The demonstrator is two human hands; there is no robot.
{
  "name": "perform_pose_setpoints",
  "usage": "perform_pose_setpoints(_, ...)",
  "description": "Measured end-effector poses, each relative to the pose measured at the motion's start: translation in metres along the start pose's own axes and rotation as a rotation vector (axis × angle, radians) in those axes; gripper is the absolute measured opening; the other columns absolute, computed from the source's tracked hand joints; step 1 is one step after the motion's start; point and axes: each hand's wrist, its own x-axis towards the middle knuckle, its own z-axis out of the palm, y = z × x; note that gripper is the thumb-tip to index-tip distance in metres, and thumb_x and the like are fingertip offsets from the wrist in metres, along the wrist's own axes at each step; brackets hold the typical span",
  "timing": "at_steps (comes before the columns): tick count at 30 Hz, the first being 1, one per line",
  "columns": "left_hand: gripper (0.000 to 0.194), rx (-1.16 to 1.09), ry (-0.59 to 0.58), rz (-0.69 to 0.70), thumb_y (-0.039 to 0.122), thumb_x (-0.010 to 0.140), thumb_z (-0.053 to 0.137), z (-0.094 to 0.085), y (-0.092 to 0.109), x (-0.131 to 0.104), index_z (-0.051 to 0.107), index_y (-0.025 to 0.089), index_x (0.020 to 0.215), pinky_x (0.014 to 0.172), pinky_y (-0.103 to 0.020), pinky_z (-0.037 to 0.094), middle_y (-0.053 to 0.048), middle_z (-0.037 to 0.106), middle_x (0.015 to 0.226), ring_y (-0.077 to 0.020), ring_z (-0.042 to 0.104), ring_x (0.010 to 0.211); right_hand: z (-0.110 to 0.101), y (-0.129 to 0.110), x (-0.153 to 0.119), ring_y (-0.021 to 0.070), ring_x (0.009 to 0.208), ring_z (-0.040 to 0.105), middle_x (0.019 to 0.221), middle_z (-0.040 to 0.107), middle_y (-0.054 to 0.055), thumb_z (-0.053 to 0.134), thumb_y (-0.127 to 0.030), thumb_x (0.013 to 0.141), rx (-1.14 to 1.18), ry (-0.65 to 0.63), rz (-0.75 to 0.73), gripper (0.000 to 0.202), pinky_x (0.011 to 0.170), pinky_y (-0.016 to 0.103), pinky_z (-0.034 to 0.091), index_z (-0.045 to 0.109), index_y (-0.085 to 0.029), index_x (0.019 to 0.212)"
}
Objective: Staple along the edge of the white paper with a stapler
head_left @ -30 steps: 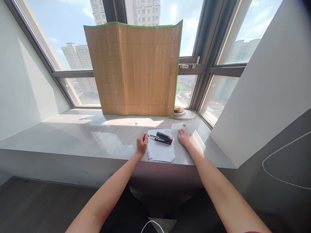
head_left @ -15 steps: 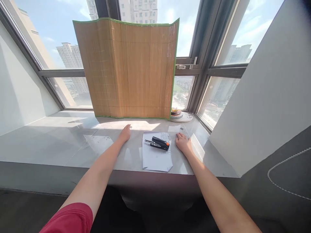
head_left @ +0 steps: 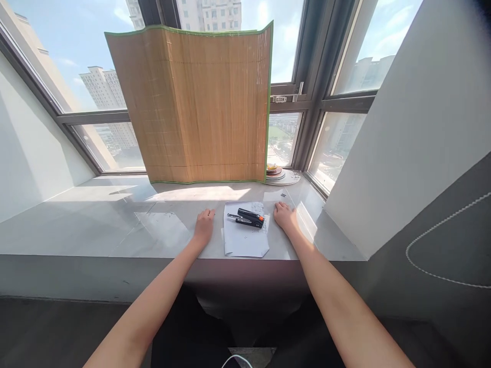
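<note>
A black stapler (head_left: 250, 219) with an orange patch lies on a stack of white paper (head_left: 245, 244). Its long metal part points left. To the left of the paper is my left hand (head_left: 204, 225), low over the sill, fingers closed on a small strip of staples that is mostly hidden now. My right hand (head_left: 285, 214) rests on the sill at the right of the paper, fingers loosely bent and nothing visible in them. Just beyond its fingertips lies another small dark strip of staples (head_left: 283, 194).
The grey-white window sill (head_left: 99, 220) runs along the windows. Behind the paper stands a bamboo mat (head_left: 215, 112) with green edging, leaning upright. Stacked plates (head_left: 283, 176) sit at its right. A sloping white wall (head_left: 383, 122) bounds the right side.
My left hand has drawn back toward me and slightly right, closer to the paper, with the staples. My right hand stays on the sill. The whole view has shifted slightly.
</note>
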Motion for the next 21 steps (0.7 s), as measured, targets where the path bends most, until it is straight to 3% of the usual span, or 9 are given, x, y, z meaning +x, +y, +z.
perform_pose_setpoints(3, 0.054, -0.032, 0.059, 0.018, -0.005, 0.091, 0.040, -0.001, 0.012, -0.008, 0.072, 0.021, 0.126, 0.087, -0.038, 0.053, -0.012, 0.067, 0.108, -0.0260, 0.067, 0.094, -0.006, -0.007, -0.003, 0.0355, 0.130, 0.061, 0.138, 0.068, 0.022, 0.046, -0.021, 0.097, 0.131, 0.055, -0.001, 0.040, 0.115, 0.063, 0.039, 0.067, -0.016, 0.131)
perform_pose_setpoints(7, 0.032, -0.193, 0.100, -0.012, 0.007, 0.097, 0.050, 0.000, 0.015, -0.004, 0.073, 0.022, 0.115, 0.080, -0.036, 0.055, -0.010, 0.067, 0.107, -0.0253, 0.070, 0.091, -0.004, -0.034, -0.014, 0.0283, 0.112, 0.069, 0.127, 0.072, 0.014, 0.050, -0.045, 0.102, 0.631, 0.210, -0.121, 0.042, 0.092, 0.044, 0.058, 0.062, -0.021, 0.134)
perform_pose_setpoints(10, 0.027, -0.291, 0.129, 0.025, 0.011, 0.099, 0.052, 0.002, 0.020, -0.003, 0.070, 0.021, 0.116, 0.080, -0.037, 0.056, -0.009, 0.068, 0.105, -0.0252, 0.071, 0.091, 0.006, -0.060, -0.025, 0.0260, 0.106, 0.069, 0.120, 0.073, 0.010, 0.066, -0.054, 0.095, 0.737, 0.052, -0.357, 0.040, 0.087, 0.040, 0.059, 0.067, -0.026, 0.123)
perform_pose_setpoints(13, 0.031, -0.387, 0.213, 0.074, 0.013, 0.100, 0.053, 0.004, 0.032, -0.006, 0.062, 0.020, 0.129, 0.082, -0.039, 0.058, -0.010, 0.071, 0.105, -0.0252, 0.071, 0.093, 0.014, -0.072, -0.032, 0.0277, 0.112, 0.068, 0.123, 0.071, 0.008, 0.078, -0.044, 0.087, 0.607, -0.061, -0.522, 0.046, 0.097, 0.044, 0.056, 0.065, -0.028, 0.128)
perform_pose_setpoints(17, 0.025, -0.477, 0.237, 0.214, 0.018, 0.104, 0.052, 0.004, 0.045, -0.010, 0.061, 0.021, 0.127, 0.086, -0.040, 0.060, -0.010, 0.073, 0.107, -0.0249, 0.072, 0.100, 0.021, -0.069, -0.035, 0.0288, 0.115, 0.068, 0.126, 0.071, 0.008, 0.073, -0.022, 0.087, 0.512, -0.043, -0.538, 0.052, 0.101, 0.046, 0.055, 0.061, -0.029, 0.136)
perform_pose_setpoints(21, 0.027, -0.508, 0.239, 0.319, 0.018, 0.108, 0.046, -0.001, 0.045, -0.010, 0.064, 0.024, 0.128, 0.093, -0.040, 0.060, -0.010, 0.072, 0.119, -0.0241, 0.071, 0.112, 0.021, -0.065, -0.034, 0.0291, 0.113, 0.069, 0.120, 0.074, 0.006, 0.072, -0.020, 0.087, 0.516, -0.018, -0.589, 0.044, 0.099, 0.044, 0.056, 0.065, -0.030, 0.130)
